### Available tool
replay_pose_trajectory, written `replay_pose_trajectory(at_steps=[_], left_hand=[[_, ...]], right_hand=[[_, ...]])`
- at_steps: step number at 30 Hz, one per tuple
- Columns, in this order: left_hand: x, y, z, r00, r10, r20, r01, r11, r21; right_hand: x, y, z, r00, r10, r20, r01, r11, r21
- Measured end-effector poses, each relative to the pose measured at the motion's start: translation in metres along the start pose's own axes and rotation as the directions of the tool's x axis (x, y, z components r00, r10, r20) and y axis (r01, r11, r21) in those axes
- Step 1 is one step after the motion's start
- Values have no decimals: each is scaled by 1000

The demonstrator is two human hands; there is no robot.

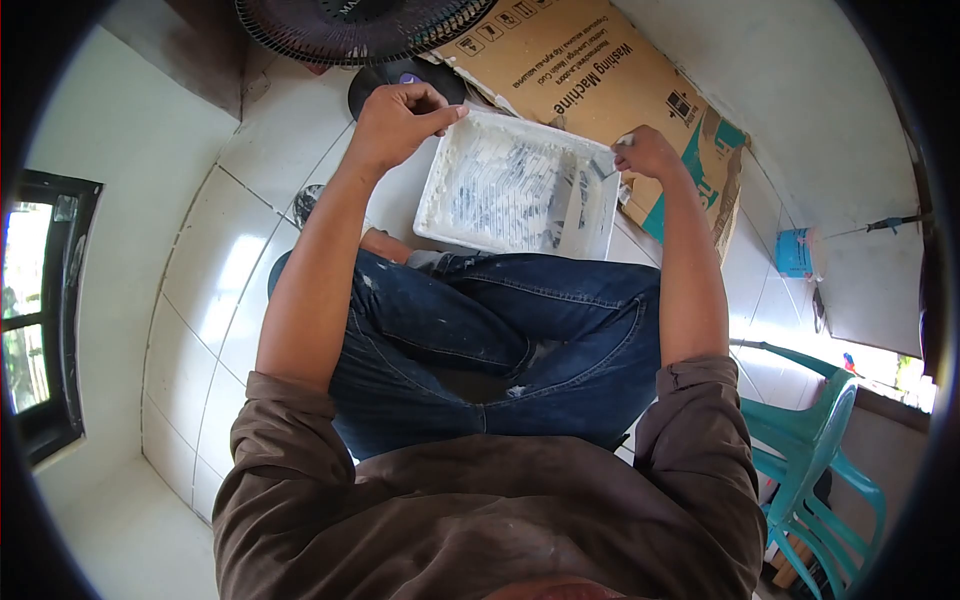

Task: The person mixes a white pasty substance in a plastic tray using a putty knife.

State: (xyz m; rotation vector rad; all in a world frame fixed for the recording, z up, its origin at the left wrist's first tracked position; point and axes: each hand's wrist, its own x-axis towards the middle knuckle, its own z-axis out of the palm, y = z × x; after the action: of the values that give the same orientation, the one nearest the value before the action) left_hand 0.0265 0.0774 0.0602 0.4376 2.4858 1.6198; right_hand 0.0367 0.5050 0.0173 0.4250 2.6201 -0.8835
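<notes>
A white rectangular tray (426,215), smeared inside with white paint or paste over a ridged bottom, lies tilted in front of my crossed legs. My left hand (405,122) is at its upper left corner, with thumb and fingers pinched on the rim. At the upper right corner is my right hand (645,153), its fingers curled at the rim around the end of a thin grey tool (600,170) that reaches into the tray. The tool's far part is hard to tell from the smeared white material.
A black fan (365,30) stands beyond the tray, beside a flattened washing machine carton (590,75). A green plastic chair (800,440) is at the right. A blue item (794,253) hangs near the right wall. White tiles (215,280) cover the floor.
</notes>
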Motion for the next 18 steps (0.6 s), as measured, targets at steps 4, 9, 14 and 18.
replay_pose_trajectory(at_steps=[4,9,14,18], left_hand=[[2,-6,5,998,45,-46,-45,999,11],[3,-6,6,998,-34,-48,33,999,-29],[1,-3,9,999,-32,-28,33,999,11],[0,-3,9,999,-35,-22,34,999,-16]], right_hand=[[-21,-30,8,953,52,300,48,947,-317],[-34,-38,9,872,88,481,115,920,-375],[-32,-33,9,762,136,633,73,953,-293],[-30,-32,9,898,68,434,126,906,-404]])
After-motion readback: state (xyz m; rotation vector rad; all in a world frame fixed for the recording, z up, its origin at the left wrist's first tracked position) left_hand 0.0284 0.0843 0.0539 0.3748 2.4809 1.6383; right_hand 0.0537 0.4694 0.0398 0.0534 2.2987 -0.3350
